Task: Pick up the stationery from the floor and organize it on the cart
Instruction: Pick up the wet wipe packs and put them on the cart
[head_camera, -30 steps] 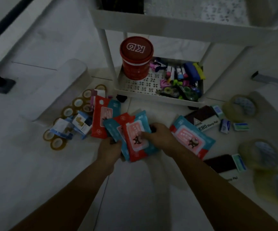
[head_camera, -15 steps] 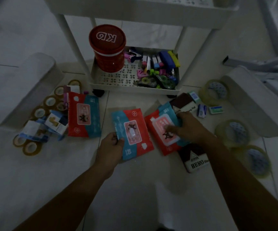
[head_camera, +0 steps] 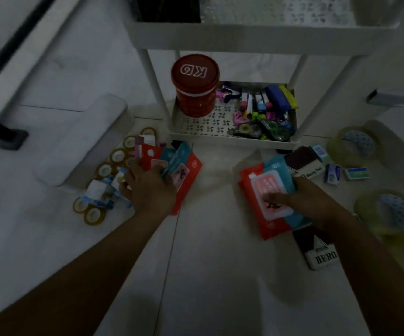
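Note:
Red and teal flat packets lie on the pale floor in two heaps. My left hand (head_camera: 147,187) rests on the left heap of packets (head_camera: 184,170), holding the top one against those beneath it. My right hand (head_camera: 293,197) grips the right stack of packets (head_camera: 266,190) at its right edge, thumb on the pink label. The white cart (head_camera: 232,139) stands beyond them; its bottom tray holds a red KG tub (head_camera: 194,86) and several markers, clips and tape dispensers (head_camera: 264,112).
Small tape rolls and blue-white boxes (head_camera: 104,187) lie left of my left hand. Two dark HERO stamp-pad boxes (head_camera: 317,251), small staple boxes (head_camera: 333,173) and large clear tape rolls (head_camera: 389,209) sit at the right. A white bin (head_camera: 82,141) lies at the left.
My left hand has carried its packet leftward onto the packets near the small tape rolls. My right hand has pulled the right packets together into a stack. The camera tilted.

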Motion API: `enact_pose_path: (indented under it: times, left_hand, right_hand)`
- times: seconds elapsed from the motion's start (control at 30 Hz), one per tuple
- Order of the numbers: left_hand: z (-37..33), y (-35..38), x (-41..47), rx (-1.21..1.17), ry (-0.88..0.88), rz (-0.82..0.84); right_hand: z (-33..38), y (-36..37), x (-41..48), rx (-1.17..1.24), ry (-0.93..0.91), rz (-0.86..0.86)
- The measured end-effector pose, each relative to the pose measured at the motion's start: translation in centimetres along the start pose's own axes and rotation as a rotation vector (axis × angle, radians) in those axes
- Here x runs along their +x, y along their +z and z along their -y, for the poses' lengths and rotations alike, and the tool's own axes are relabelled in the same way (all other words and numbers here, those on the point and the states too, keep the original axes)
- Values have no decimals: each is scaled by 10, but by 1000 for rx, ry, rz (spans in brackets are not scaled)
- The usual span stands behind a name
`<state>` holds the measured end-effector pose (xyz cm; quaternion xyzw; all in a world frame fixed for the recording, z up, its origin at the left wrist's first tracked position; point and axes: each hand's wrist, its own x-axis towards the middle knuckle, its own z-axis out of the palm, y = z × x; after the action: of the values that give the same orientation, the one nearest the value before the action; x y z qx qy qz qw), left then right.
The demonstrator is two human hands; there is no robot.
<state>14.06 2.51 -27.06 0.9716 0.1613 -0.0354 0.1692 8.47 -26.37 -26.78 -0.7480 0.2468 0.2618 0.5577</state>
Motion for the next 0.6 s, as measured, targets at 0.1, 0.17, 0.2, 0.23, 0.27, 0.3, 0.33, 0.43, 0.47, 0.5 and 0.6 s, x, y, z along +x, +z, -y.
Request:
enact_pose_path:
  times: [0.1,0.17,0.2,0.23,0.27,0.3,0.33,0.43,0.47,0.5,0.6]
  left_hand:
    - [19,7,23,100,-6,103]
    - [25,9,32,161,22,137]
    - [25,7,33,161,14,125]
    - [26,8,34,132,2,111]
    - [27,9,33,79,-16,101]
    - [26,8,31,13,-13,89]
    - [26,8,28,-74,-1,78]
    - [14,-2,10,-367,44,73]
    - [8,-7,3,-452,41,95]
    - [2,-12,-4,-522,35,125]
    - [-8,-19,-18,-763,-35,282]
  right_hand:
    - [3,8,-3,310,-17,45]
    - [8,13,-6,466,-9,82]
    - [9,16,-6,530,-4,102]
    - [11,19,-8,590,0,120]
    - [11,22,-8,642,-1,134]
    - [11,26,-9,692,-8,146]
    - [10,30,-8,738,-15,153]
    - [10,43,-9,845,-15,175]
    - [10,47,-8,856,-13,184]
    - [12,50,-8,857,-11,195]
    - [15,57,-7,834,-22,219]
